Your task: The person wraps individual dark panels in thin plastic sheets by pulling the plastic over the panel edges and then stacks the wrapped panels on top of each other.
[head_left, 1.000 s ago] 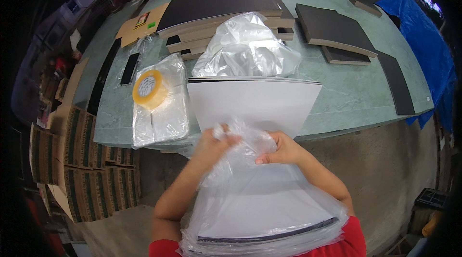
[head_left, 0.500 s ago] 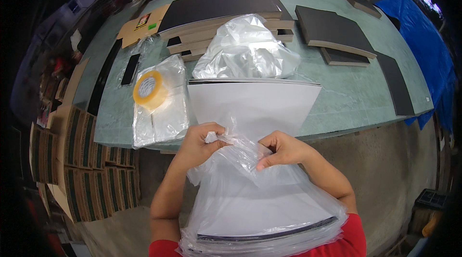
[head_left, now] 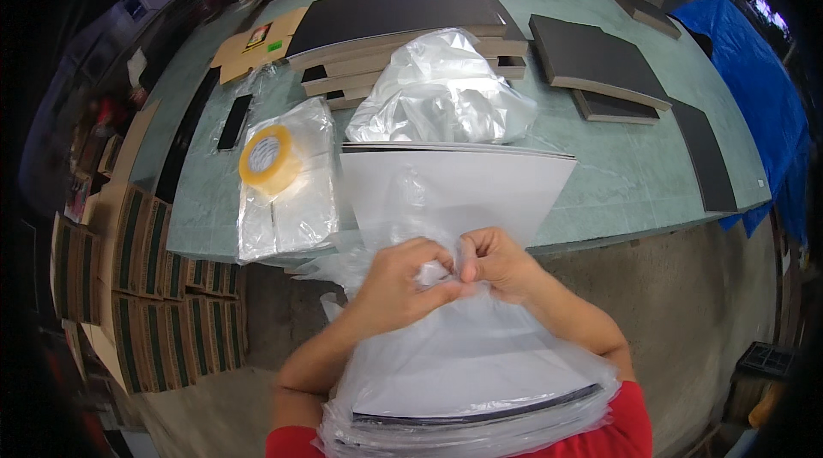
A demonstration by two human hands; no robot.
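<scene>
Close to my body, a clear plastic bag (head_left: pixel 489 325) wraps white sheets with dark edges (head_left: pixel 480 372). My left hand (head_left: pixel 403 282) is closed on the bag's gathered plastic, thumb and fingers pinching it. Touching it from the right, my right hand (head_left: pixel 500 265) also pinches the plastic, fingers bent; the exact grip between them is partly hidden. Loose plastic trails left of my left hand. Just beyond my hands, a stack of white boards (head_left: pixel 463 183) rests on the near edge of the green table (head_left: pixel 617 201).
Crumpled clear plastic (head_left: pixel 437 89) lies behind the boards. A yellow tape roll (head_left: pixel 285 168) sits on folded plastic bags (head_left: pixel 291 222), beside a black phone (head_left: pixel 233 122). Dark boards (head_left: pixel 394 12) are stacked farther back and more (head_left: pixel 600 59) to the right. Flattened cartons (head_left: pixel 176 329) stand lower left.
My left hand has moved right to meet my right hand. The plastic between them is now bunched together instead of stretched across.
</scene>
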